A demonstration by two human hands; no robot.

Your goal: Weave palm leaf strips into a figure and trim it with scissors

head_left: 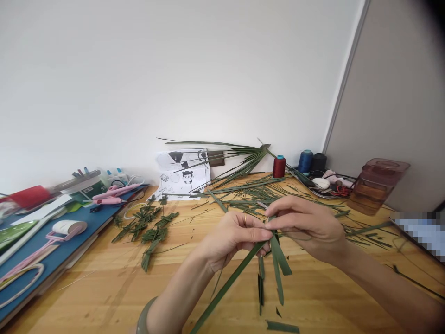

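Note:
My left hand [233, 236] and my right hand [306, 226] meet above the wooden table [104, 297], both pinched on green palm leaf strips [274, 264]. One long strip runs from the fingers down toward the lower left; shorter ends hang below the fingers. The left hand wears a ring, and a green bangle sits on its wrist. A pile of loose palm strips [257, 192] lies just behind the hands.
Small woven leaf figures [149, 227] lie at left centre. A blue mat [52, 257] with pink tools and a tape roll covers the left edge. Thread spools [279, 167] and a brown plastic jar [377, 185] stand at the back right. A printed sheet [182, 176] leans on the wall.

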